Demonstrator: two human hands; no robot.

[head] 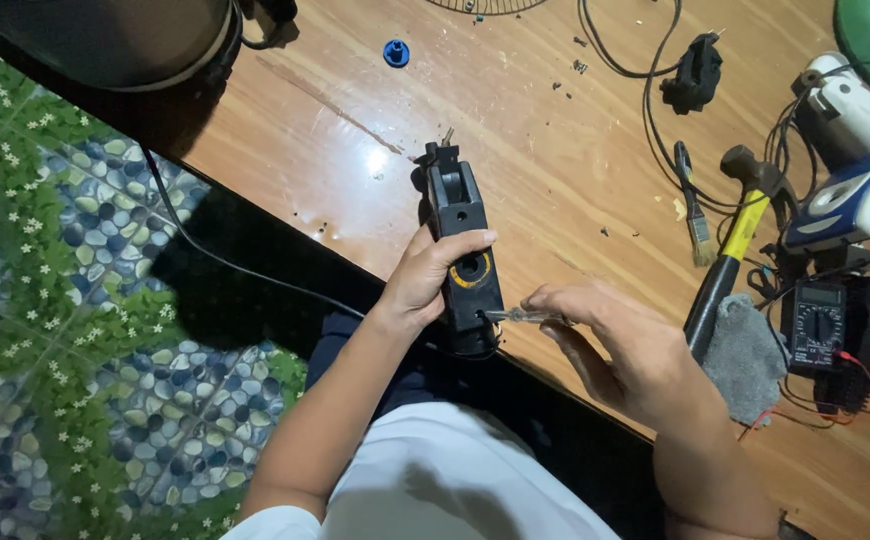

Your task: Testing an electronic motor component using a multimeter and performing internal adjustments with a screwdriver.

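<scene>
My left hand [427,283] grips a black plastic housing [460,215] with an orange ring around a round hole, held upright against the near edge of the wooden table [515,130]. Two metal prongs stick out of the housing's far end. My right hand [623,350] holds a screwdriver [527,316] with a clear handle. Its tip points left into the lower side of the housing.
A hammer [733,240] with a yellow and black handle lies right of my hands beside a grey cloth [747,358] and a black multimeter [817,325]. A small brush [697,222], black cables, a plug [695,72], a blue knob [396,52] and a white and blue appliance [860,150] lie farther off.
</scene>
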